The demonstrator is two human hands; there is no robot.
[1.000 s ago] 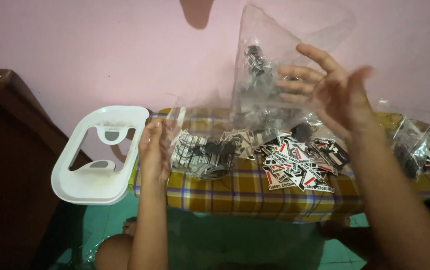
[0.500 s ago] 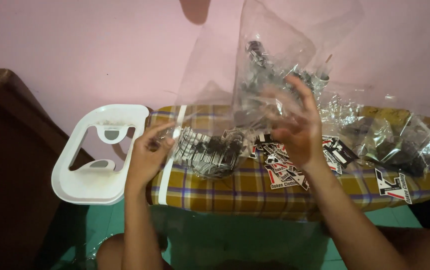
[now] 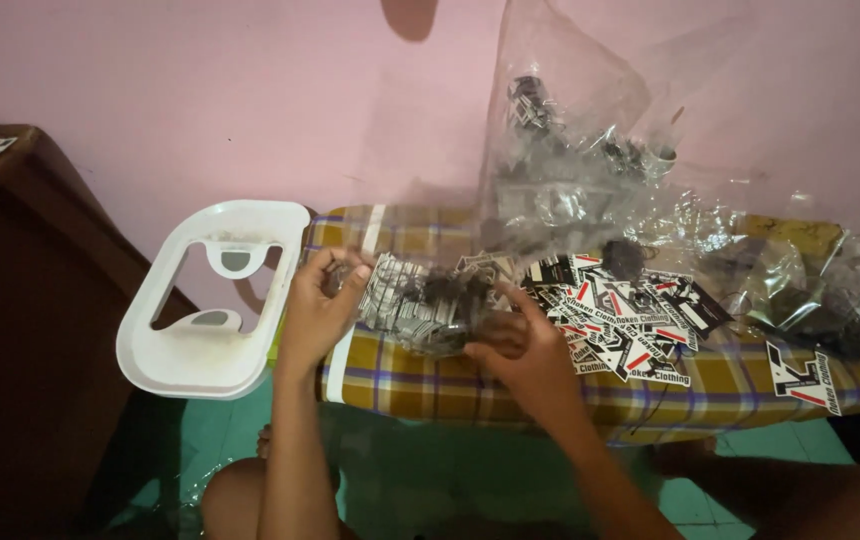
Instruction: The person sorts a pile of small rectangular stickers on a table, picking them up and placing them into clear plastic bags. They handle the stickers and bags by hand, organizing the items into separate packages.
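A see-through plastic bag (image 3: 428, 300) full of black-and-white tags lies on the checked board between both hands, more clear bags (image 3: 570, 160) stand behind it, and loose black, white and red tags (image 3: 622, 320) lie beside it.

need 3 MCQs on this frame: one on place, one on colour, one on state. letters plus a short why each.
1. Where is the white plastic rest?
A. At the board's left end
B. On the wooden cabinet
C. Under the tags

2. What colour is the wall?
A. Green
B. Pink
C. White

3. What are the hands doing?
A. Both hang free above the board
B. Only one touches the bag
C. Both hold a clear bag of tags

Key:
1 A, it juts out past the checked ironing board on the left.
2 B, pink fills the view behind the board.
3 C, the left hand and right hand grip the clear bag of tags from either side.
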